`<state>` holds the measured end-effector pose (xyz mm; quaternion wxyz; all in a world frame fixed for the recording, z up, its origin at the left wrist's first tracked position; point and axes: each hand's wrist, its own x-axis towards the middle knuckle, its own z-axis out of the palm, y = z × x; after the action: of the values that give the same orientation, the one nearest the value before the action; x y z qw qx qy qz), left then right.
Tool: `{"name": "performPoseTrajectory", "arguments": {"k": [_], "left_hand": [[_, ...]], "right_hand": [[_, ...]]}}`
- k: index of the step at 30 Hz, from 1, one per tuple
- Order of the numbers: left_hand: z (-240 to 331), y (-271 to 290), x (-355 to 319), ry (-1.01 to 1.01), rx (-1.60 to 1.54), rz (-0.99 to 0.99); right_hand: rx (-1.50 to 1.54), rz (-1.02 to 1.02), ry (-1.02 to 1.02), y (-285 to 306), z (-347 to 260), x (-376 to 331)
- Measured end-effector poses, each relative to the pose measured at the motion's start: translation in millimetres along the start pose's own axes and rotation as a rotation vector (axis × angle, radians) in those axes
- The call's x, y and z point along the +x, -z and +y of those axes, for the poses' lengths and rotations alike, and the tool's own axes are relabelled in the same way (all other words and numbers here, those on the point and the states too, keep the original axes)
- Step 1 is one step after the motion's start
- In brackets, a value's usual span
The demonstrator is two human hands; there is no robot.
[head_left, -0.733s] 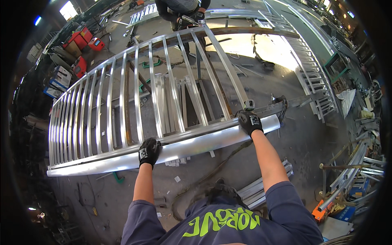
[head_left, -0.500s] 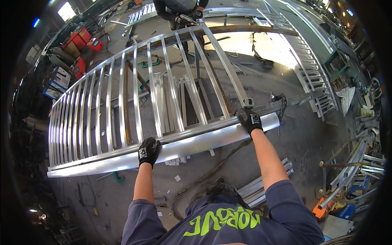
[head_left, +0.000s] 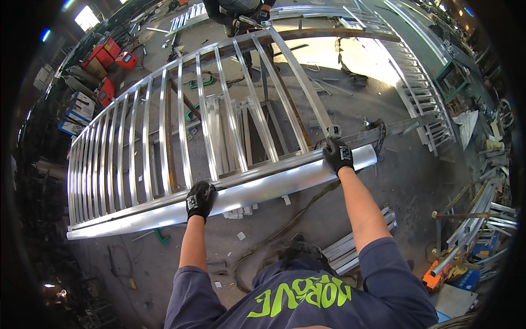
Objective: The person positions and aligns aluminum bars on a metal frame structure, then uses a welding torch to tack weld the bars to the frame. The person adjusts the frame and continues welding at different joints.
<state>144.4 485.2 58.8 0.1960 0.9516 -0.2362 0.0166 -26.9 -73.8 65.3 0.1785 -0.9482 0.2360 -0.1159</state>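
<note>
A long silver metal rail, wide and rounded, lies along the near side of a barred metal frame. My left hand, in a black glove, is closed over the rail near its middle; the fingertips are partly hidden. Close to the rail's right end, my right hand, also black-gloved, grips its far edge with fingers curled. Just beyond that hand, a small tape measure sits at the lower end of the frame's rightmost bar.
At the far side, a co-worker's gloved hands hold a tool at the frame's corner. Red machines stand far left. Another barred frame lies at right. Metal offcuts pile up at the right; a cable crosses the floor.
The picture has shifted slightly. Both hands stay on the rail, and the co-worker's hands remain at the frame's far corner.
</note>
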Motion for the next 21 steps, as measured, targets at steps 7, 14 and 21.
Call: {"name": "performPoseTrajectory", "arguments": {"k": [7,14,21], "left_hand": [[-0.4,3.8,-1.6,0.0,0.015,-0.021],[2.4,6.3,2.4,-0.072,-0.014,-0.007],[-13.2,-7.6,-10.2,-0.023,-0.012,0.016]], "right_hand": [[-0.011,-0.117,-0.072,2.2,-10.2,-1.1],[0.009,-0.207,-0.083,-8.5,-3.0,-3.6],[0.006,-0.146,-0.027,2.0,-7.6,3.0]]}}
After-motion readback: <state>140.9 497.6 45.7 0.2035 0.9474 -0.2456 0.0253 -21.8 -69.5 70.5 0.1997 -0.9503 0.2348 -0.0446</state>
